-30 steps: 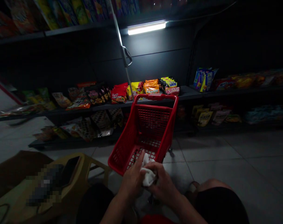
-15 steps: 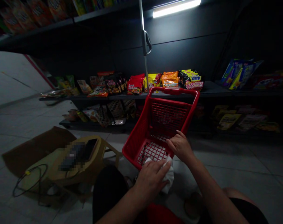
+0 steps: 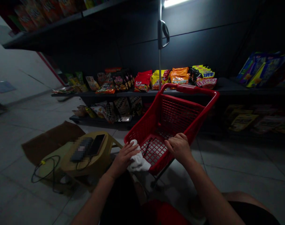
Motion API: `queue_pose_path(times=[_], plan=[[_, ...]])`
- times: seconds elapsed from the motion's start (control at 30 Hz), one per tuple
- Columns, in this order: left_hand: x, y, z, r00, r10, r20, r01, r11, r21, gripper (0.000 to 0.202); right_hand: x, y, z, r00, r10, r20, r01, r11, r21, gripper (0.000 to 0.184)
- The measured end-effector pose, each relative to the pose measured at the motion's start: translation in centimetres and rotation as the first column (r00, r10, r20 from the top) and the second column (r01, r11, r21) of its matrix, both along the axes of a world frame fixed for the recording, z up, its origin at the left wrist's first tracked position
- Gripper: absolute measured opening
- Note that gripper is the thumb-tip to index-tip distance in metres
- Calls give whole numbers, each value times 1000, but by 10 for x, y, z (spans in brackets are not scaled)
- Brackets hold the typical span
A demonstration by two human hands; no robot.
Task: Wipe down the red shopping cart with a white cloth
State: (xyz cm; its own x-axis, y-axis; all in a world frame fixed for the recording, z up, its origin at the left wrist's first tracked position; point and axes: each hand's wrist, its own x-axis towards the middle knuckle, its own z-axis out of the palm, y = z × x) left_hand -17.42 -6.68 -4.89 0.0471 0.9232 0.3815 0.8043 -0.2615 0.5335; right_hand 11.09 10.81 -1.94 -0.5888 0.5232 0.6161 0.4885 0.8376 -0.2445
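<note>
A red plastic shopping cart (image 3: 145,126) with grid-like walls stands before my knees, its handle at the far end, turned towards the shelf. My left hand (image 3: 124,158) presses a white cloth (image 3: 139,162) against the near left rim, fingers bent over it. Part of the cloth hangs along the near edge of the basket. On the right side rim, my right hand (image 3: 179,148) is closed around the edge, thumb towards the inside. Floor tiles show through the grid of the cart's bottom.
Behind the cart, a dark shelf (image 3: 223,89) bears several colourful snack packets (image 3: 142,82). A metal pole (image 3: 160,62) rises in front of it. At left, a yellowish stool (image 3: 109,137) carries a phone (image 3: 97,144) and a blurred dark device, near a cable (image 3: 53,165) and cardboard (image 3: 52,137).
My left hand has slid the cloth leftward along the near rim to the left corner. The cart has turned a little, and my right hand now grips its side rim. The view has shifted left.
</note>
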Motion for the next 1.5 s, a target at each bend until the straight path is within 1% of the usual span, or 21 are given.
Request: queue_pose_path(times=[0.07,0.13,0.17,0.23,0.3,0.37,0.43,0.53,0.6,0.67,0.77,0.83,0.97,1.03,1.1,1.17,1.23,1.3,1.37,1.43,1.5], plan=[[5,-2,6,949,217,227,-233,972,43,43,-1,0,-3,1000,-22,-8,22,999,25,42],[15,-2,17,792,412,451,-461,887,-1,47,1,2,-3,999,-31,-27,31,999,19,44],[22,-1,24,710,448,543,-505,862,-50,48,2,1,-2,999,-33,-40,33,999,-8,44],[39,3,38,579,401,710,-445,885,-137,49,2,-3,7,996,-11,-84,-1,991,-134,38],[60,9,50,446,296,844,-301,938,-170,54,-2,-13,21,977,73,-200,-140,929,-342,30],[82,17,60,329,249,911,-191,962,-194,56,-11,-27,39,915,185,-360,-362,771,-523,37],[100,24,68,279,223,934,-105,974,-201,54,-20,-40,54,847,202,-491,-502,606,-617,41],[112,32,73,220,183,958,-72,983,-171,52,-27,-49,64,799,13,-601,-524,505,-686,36],[109,34,73,137,205,969,-122,974,-189,54,-24,-45,62,716,-167,-678,-535,491,-687,33],[102,34,70,60,237,970,-187,957,-222,55,-19,-37,58,604,-298,-739,-552,513,-657,31],[90,34,67,65,245,967,-233,946,-224,56,-13,-27,59,506,-365,-781,-531,582,-616,30],[87,35,70,122,247,961,-246,946,-212,57,-14,-25,69,502,-353,-789,-521,605,-602,32],[91,33,87,225,215,950,-234,959,-161,63,-24,-29,104,544,-282,-790,-557,583,-591,33],[94,29,97,185,165,969,-163,977,-136,69,-26,-31,122,563,-233,-793,-559,599,-573,32],[96,22,104,107,121,987,-108,988,-110,77,-24,-31,139,577,-192,-794,-516,668,-536,32],[95,15,108,25,102,994,-119,988,-98,82,-22,-28,152,597,-172,-784,-446,741,-502,35],[92,9,107,-15,106,994,-137,985,-108,84,-22,-22,161,615,-172,-769,-412,762,-500,40],[90,7,102,63,111,992,-103,989,-105,93,-26,-12,162,591,-196,-783,-467,708,-530,47],[89,11,94,247,123,961,-10,992,-124,93,-33,1,154,513,-264,-817,-592,580,-560,48],[88,20,86,374,171,911,41,979,-200,72,-37,13,138,463,-387,-797,-723,355,-592,38],[84,32,83,370,279,886,-14,955,-295,54,-38,20,120,475,-474,-741,-802,113,-587,29]])
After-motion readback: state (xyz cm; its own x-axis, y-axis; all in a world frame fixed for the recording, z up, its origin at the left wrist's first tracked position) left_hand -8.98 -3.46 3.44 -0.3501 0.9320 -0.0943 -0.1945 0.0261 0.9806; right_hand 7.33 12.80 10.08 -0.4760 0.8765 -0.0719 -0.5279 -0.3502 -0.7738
